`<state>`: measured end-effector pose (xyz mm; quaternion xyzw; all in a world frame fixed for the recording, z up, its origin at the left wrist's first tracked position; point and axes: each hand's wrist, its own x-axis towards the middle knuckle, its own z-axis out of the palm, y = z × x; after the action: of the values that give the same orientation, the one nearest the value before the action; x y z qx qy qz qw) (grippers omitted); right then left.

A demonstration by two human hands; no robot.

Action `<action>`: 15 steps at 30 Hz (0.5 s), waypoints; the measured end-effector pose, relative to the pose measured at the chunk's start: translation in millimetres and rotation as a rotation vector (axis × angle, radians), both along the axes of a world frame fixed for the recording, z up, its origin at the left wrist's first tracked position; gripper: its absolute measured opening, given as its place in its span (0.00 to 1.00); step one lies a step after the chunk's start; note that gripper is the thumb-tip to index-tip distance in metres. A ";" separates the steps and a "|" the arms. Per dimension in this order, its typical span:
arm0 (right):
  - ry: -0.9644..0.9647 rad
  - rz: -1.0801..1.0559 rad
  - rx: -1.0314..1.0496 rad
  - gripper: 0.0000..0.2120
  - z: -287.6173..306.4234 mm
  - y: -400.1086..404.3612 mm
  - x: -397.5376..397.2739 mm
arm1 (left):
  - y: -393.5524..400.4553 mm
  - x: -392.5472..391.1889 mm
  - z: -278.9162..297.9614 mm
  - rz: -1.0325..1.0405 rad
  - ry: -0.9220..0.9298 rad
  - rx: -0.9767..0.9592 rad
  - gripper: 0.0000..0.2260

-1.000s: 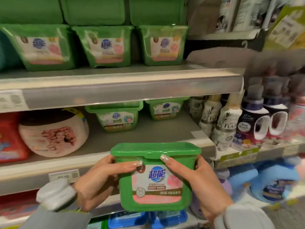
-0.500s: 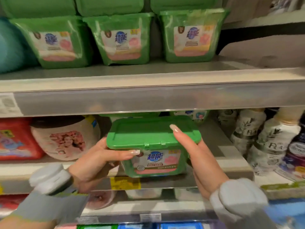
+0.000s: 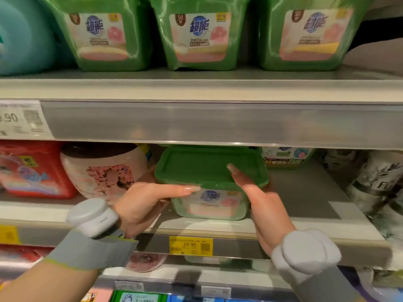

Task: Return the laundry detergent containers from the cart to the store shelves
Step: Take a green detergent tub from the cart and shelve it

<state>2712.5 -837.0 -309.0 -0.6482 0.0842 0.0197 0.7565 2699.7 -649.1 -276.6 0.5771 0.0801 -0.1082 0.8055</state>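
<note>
Nearest the camera, two forearms in grey sleeves reach toward the green detergent tub [image 3: 210, 171], each wrist carrying a rounded grey device. The left hand [image 3: 141, 205] grips the tub's left side, thumb laid flat along the front edge just under the lid, the remaining fingers hidden behind the tub's left wall. The right hand [image 3: 261, 203] clasps the tub's right side, one finger extended up over the lid's top; the rest of that hand's fingers are out of sight behind the tub. The tub is held between both hands at the front part of the middle shelf [image 3: 305, 197]; whether its base rests on the shelf surface or sits just above it cannot be told. Directly below the tub, on the shelf's front rail, is a yellow price tag [image 3: 190, 245] reading 19.90. Just left of the tub stands a pale round jar [image 3: 102, 171] with a pink printed label and dark lid, and left of that a red box [image 3: 32, 168]. Behind the tub to its right, a second green container [image 3: 285, 156] sits deeper on the same shelf. Right of the tub, well apart, are blurred white bottles [image 3: 379, 182]. Above the tub, on the upper shelf [image 3: 196, 88], three wrapped green tubs [image 3: 196, 33] stand in a row, with a teal container [image 3: 24, 38] at their left.
</note>
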 end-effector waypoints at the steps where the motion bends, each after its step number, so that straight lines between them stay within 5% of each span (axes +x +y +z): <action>1: -0.003 -0.006 -0.003 0.54 0.2 1.7 0.8 | 0.2 2.2 -0.6 0.010 0.010 -0.013 0.16; 3: 0.000 -0.007 -0.013 0.55 0.6 4.0 0.2 | -0.4 3.2 -0.5 0.035 -0.002 -0.027 0.12; 8: 0.013 0.002 -0.007 0.48 7.3 8.1 -5.8 | 0.5 0.8 0.3 0.123 -0.068 0.016 0.25; 12: 0.029 0.040 -0.012 0.38 11.5 13.1 -9.8 | 10.0 -4.5 0.8 0.161 -0.007 0.097 0.25; 15: 0.079 -0.001 -0.052 0.46 14.6 16.4 -9.9 | 5.6 -8.5 6.2 0.174 0.000 0.068 0.22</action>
<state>2702.6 -820.6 -294.4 -0.6664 0.1149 0.0427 0.7355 2691.2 -643.5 -270.4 0.5951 0.1338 -0.0349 0.7917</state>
